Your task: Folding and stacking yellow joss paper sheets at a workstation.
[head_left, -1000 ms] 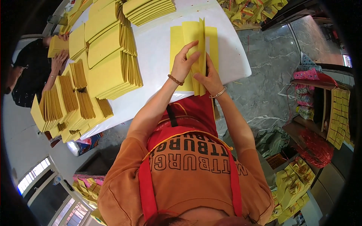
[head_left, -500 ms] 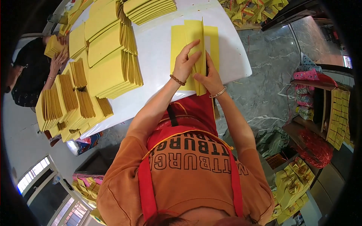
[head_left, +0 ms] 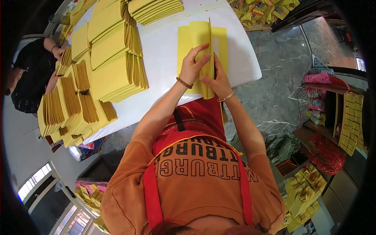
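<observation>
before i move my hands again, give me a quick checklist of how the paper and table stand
1. Right hand on the raised yellow paper, thumb against its face: ok.
2. Left hand at the same paper: ok; how firmly it presses: cannot tell.
3. Raised paper lying fully flat: not ok, a flap stands up by the hands.
4. Flat yellow sheets resting on the white table: ok.
5. Large yellow stacks apart from both hands: ok, off to the left.
6. Co-worker's hand apart from yours: ok, at the far left.
</observation>
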Tool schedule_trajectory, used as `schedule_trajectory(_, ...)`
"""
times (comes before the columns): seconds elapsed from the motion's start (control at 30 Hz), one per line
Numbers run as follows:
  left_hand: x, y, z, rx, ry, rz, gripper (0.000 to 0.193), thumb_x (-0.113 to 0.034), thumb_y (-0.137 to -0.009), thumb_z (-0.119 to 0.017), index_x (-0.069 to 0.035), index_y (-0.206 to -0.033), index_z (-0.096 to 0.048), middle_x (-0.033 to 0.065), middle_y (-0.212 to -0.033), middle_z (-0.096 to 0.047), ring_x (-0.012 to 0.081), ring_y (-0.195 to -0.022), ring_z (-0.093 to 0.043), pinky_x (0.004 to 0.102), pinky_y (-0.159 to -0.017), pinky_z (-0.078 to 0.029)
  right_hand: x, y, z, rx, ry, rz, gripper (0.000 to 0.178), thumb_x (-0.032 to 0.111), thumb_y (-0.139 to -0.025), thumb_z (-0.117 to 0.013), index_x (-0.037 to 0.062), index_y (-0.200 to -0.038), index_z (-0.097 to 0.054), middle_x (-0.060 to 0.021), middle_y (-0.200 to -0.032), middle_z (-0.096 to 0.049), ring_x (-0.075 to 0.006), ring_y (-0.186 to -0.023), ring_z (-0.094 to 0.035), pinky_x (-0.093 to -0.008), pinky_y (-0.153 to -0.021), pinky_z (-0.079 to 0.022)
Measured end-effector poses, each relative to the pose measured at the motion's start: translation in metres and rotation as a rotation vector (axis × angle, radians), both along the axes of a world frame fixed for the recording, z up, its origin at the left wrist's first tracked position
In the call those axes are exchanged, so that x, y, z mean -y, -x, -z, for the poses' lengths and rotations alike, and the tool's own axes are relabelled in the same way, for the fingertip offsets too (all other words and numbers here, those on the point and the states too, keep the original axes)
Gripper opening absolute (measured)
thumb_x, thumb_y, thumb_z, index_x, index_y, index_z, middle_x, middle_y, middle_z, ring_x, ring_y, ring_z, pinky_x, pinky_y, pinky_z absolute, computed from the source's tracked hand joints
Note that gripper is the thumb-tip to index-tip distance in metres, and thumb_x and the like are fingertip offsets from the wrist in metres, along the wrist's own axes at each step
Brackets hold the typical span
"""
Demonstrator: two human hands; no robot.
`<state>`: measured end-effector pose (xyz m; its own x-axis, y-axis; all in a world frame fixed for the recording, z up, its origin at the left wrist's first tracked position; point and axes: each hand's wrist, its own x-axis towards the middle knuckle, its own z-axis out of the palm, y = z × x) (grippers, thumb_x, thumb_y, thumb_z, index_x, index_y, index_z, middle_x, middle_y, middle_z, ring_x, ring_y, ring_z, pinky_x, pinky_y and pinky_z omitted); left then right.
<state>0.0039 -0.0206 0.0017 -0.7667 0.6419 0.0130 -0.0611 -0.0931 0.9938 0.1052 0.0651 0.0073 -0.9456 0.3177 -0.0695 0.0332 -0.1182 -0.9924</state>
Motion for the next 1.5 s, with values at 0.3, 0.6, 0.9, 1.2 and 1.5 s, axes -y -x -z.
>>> schedule_trajectory(0.3, 0.002, 0.002, 0.011, 0.122, -0.010, -0.009, 0.025, -0.012, -0.086, -0.057, -0.001, -0.108, -0.055, 0.0052, -0.100, -0.056, 0.0112, -0.089, -0.053, 0.0236, -0.075, -0.044, 0.002, 0.003, -0.001, -0.065, 0.072, 0.024, 0.097, 0.023, -0.068, -0.076, -0.0036, -0.138, -0.014, -0.0146, -0.131, -0.037, -0.0204, -0.119, -0.039, -0.0309, -0.097, -0.035)
schedule_trajectory(0.6, -0.008, -0.012, -0.003, 0.154, -0.159, -0.204, 0.020, -0.003, -0.088, -0.044, -0.002, -0.106, -0.053, 0.0042, -0.098, -0.055, 0.0120, -0.085, -0.053, 0.0233, -0.075, -0.044, 0.003, 0.002, -0.008, -0.053, 0.109, 0.025, 0.095, 0.019, -0.068, -0.075, -0.0030, -0.138, -0.015, -0.0135, -0.128, -0.039, -0.0198, -0.116, -0.041, -0.0304, -0.095, -0.038)
schedule_trajectory(0.9, -0.001, -0.004, -0.002, 0.059, -0.017, -0.025, 0.034, -0.008, -0.086, -0.055, -0.002, -0.119, -0.052, 0.0080, -0.115, -0.055, 0.0123, -0.099, -0.052, 0.0241, -0.083, -0.043, 0.002, 0.002, -0.001, -0.053, -0.012, 0.036, 0.096, 0.022, -0.068, -0.075, -0.0031, -0.138, -0.014, -0.0151, -0.129, -0.037, -0.0212, -0.118, -0.040, -0.0312, -0.097, -0.036)
schedule_trajectory(1.2, -0.001, -0.005, 0.004, 0.136, -0.052, -0.030, 0.027, -0.010, -0.086, -0.057, -0.002, -0.111, -0.055, 0.0048, -0.103, -0.058, 0.0080, -0.085, -0.054, 0.0210, -0.071, -0.045, 0.002, 0.001, 0.002, -0.060, 0.024, 0.041, 0.094, 0.023, -0.069, -0.075, -0.0024, -0.138, -0.016, -0.0148, -0.128, -0.038, -0.0208, -0.117, -0.040, -0.0312, -0.096, -0.036)
schedule_trajectory(1.5, 0.002, -0.004, 0.012, 0.203, -0.171, -0.060, 0.020, -0.002, -0.087, -0.049, -0.006, -0.107, -0.048, -0.0018, -0.084, -0.053, 0.0027, -0.068, -0.047, 0.0178, -0.056, -0.038, 0.003, 0.003, -0.008, -0.097, 0.050, 0.026, 0.091, 0.022, -0.069, -0.075, -0.0015, -0.137, -0.019, -0.0130, -0.126, -0.041, -0.0196, -0.115, -0.042, -0.0309, -0.094, -0.038)
